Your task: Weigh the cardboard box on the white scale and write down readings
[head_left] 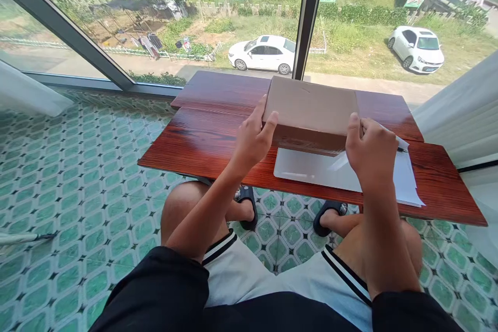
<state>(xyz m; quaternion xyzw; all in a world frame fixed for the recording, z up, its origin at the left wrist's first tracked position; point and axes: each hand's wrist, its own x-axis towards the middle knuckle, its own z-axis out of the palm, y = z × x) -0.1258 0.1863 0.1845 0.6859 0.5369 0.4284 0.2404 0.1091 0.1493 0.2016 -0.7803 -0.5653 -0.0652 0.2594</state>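
Observation:
A brown cardboard box (pixel 313 104) is held between my two hands over the wooden table. My left hand (pixel 256 135) grips its left end, thumb on the near top edge. At the right end, my right hand (pixel 369 142) is closed round the box's edge, with the thumb up and the fingers curled. Below the box lies a flat silver-white panel like a closed laptop (pixel 307 168), partly covered. White paper sheets (pixel 406 181) stick out on the right beneath my right hand, and the dark tip of a pen (pixel 402 150) shows there.
The dark red wooden table (pixel 202 137) has a narrower back section by the window. A window post (pixel 307 21) rises behind the box. White curtains (pixel 459 98) hang at the right. My legs and sandals (pixel 248 207) are below the table's front edge, on green tiles.

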